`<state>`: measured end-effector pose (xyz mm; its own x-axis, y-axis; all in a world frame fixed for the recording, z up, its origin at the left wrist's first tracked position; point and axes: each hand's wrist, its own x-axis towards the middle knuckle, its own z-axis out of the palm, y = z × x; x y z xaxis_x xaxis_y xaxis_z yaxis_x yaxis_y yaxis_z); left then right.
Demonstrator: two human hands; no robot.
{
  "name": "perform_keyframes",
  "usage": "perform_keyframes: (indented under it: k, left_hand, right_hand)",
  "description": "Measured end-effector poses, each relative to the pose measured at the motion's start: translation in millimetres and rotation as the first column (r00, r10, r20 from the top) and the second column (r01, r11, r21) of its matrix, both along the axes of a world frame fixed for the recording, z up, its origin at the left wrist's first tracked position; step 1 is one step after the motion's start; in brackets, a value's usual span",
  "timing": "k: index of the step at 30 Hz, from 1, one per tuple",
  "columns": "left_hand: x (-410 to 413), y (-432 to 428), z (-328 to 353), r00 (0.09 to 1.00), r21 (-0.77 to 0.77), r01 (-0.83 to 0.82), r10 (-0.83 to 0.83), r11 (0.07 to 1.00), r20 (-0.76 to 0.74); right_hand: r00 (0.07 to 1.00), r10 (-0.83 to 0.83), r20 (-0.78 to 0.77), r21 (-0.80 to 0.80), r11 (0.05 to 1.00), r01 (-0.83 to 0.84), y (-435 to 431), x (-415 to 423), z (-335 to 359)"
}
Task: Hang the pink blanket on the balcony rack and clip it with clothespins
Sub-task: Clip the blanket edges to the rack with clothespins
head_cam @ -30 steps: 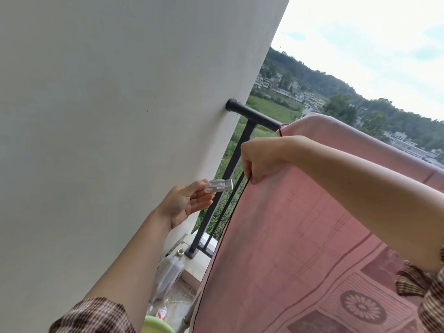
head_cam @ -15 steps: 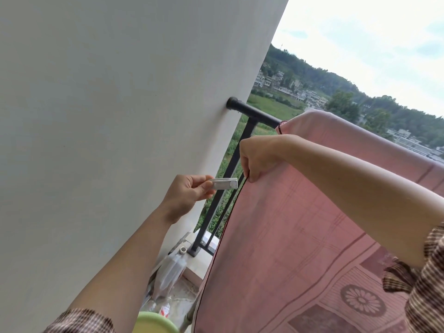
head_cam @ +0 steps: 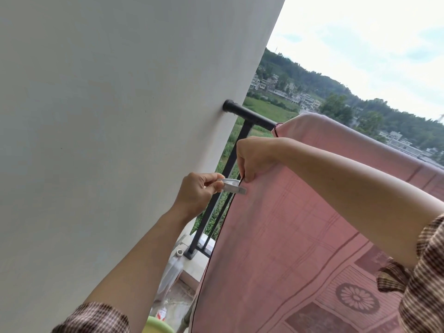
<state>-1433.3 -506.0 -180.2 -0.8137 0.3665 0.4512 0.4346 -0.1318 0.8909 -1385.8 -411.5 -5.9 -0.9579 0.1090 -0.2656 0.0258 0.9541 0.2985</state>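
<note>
The pink blanket point(head_cam: 300, 231) with a printed pattern hangs over the black balcony rail point(head_cam: 249, 115), covering most of it to the right. My right hand point(head_cam: 252, 157) pinches the blanket's dark left edge a little below the rail. My left hand point(head_cam: 197, 192) squeezes a clear plastic clothespin point(head_cam: 233, 185). The clothespin's jaws sit over the blanket edge just under my right fingers.
A plain white wall point(head_cam: 120, 116) fills the left side, with the rail fixed into it. Black vertical bars point(head_cam: 216, 207) run down to a tiled ledge. A plastic bag and bottles point(head_cam: 170, 277) lie on the floor below, beside a green rim point(head_cam: 158, 326).
My left hand has carried the clothespin rightwards from open air to the blanket's edge. My right hand stays pinching that edge.
</note>
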Motion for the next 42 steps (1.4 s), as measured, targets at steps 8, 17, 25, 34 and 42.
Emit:
perform_keyframes:
  k: [8, 17, 25, 34, 42]
  left_hand:
    - [4, 11, 6, 0.986, -0.040, 0.151, -0.148, 0.988, 0.081]
    - [10, 5, -3, 0.901, 0.133, 0.210, -0.245, 0.968, 0.358]
    - [37, 2, -1, 0.880, -0.067, -0.376, 0.378, 0.924, 0.287]
    - [171, 85, 1, 0.839, -0.080, -0.535, 0.518, 0.841, -0.170]
    - [387, 240, -36, 0.937, -0.317, -0.223, 0.114, 0.922, -0.329]
  right_hand:
    - [0.998, 0.043, -0.042, 0.078, 0.996, -0.040, 0, 1, -3]
    - [0.977, 0.151, -0.153, 0.003, 0.988, -0.152, -1, 9, -6]
    - [0.900, 0.223, -0.374, -0.225, 0.920, -0.322, 20, 72, -19]
    - [0.903, -0.057, -0.426, -0.429, 0.891, -0.147, 132, 223, -78]
    - [0.774, -0.364, -0.518, -0.450, 0.885, 0.115, 273, 469, -137]
